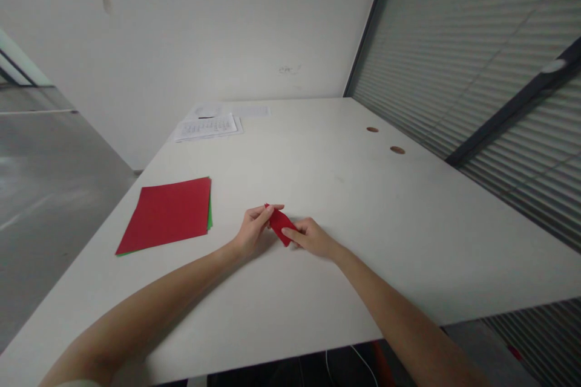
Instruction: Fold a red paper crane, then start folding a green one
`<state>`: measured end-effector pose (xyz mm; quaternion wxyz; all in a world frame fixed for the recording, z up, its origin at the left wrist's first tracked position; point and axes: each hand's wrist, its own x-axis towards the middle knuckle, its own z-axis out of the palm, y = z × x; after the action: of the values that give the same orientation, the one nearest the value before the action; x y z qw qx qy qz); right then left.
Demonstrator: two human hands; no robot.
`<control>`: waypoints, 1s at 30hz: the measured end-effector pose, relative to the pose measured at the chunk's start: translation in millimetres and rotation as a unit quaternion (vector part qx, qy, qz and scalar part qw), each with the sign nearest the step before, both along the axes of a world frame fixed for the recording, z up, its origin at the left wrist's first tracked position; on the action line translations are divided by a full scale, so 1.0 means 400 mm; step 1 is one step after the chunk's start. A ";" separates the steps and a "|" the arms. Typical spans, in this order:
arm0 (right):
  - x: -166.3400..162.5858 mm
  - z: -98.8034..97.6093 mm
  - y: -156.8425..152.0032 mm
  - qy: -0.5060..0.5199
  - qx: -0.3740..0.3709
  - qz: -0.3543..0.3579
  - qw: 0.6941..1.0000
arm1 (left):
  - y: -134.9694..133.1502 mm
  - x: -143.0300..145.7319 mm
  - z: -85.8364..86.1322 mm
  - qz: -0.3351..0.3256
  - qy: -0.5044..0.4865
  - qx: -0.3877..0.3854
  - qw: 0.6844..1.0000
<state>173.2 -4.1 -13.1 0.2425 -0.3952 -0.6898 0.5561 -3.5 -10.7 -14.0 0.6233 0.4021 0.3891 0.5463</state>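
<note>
A small folded piece of red paper [280, 224] is held between my two hands, tilted, just above the white table. My left hand [255, 225] pinches its upper left end between thumb and fingers. At the lower right end, my right hand [312, 237] grips it with the thumb on top and the fingers underneath. Part of the paper is hidden by my fingers, so its exact folds cannot be made out. Off to the left lies a stack of square sheets, a red sheet [170, 213] on top and a green sheet [210, 216] peeking out at its right edge.
The white table [290, 157] reaches back to a white wall. Printed papers [206, 127] lie at its far left. Two round cable holes, one nearer [397, 150] and one farther [372, 129], sit near the right edge, beside a window with blinds [436, 66]. Cables hang below the front edge.
</note>
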 end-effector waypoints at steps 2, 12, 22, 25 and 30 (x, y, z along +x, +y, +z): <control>0.002 0.006 -0.002 0.005 0.001 0.005 1.000 | -0.002 0.000 0.000 -0.045 -0.001 -0.015 0.999; 0.007 0.016 -0.005 0.006 0.011 0.030 0.999 | 0.007 -0.006 0.001 -0.093 0.023 0.056 0.994; 0.002 0.023 -0.008 0.003 -0.001 0.017 1.000 | 0.023 -0.014 0.007 -0.027 0.039 0.069 0.997; 0.004 0.024 -0.008 -0.002 0.002 0.020 1.000 | 0.029 -0.020 0.017 -0.009 0.016 0.037 0.999; 0.005 0.018 -0.007 -0.001 0.003 0.021 1.000 | 0.056 -0.043 0.028 0.043 -0.047 0.024 0.998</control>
<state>175.3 -6.8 -5.7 0.2314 -0.3807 -0.6994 0.5589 -20.7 11.5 -2.8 0.6073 0.3732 0.3630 0.6001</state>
